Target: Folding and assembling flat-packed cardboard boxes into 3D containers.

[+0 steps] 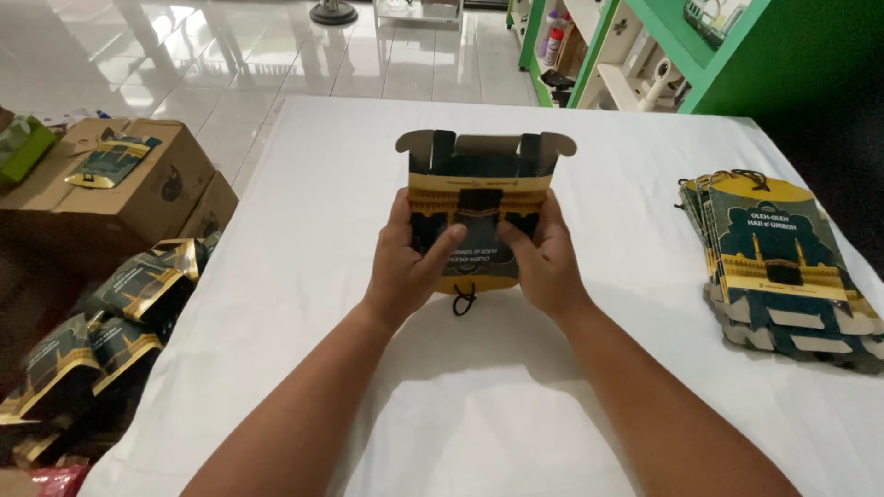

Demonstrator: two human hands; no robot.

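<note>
Both my hands hold one flat printed paper box (479,189), dark green and gold, above the white table (479,396). My left hand (405,262) grips its left side with the thumb laid across the front. My right hand (543,262) grips the right side the same way. The box's flaps stand open at the top, away from me. A short black cord loop (463,301) hangs from its lower edge between my wrists.
A stack of the same flat boxes (783,262) lies at the table's right edge. On the floor to the left are cardboard cartons (110,198) and several folded boxes (110,322). Green shelving (635,46) stands beyond the table.
</note>
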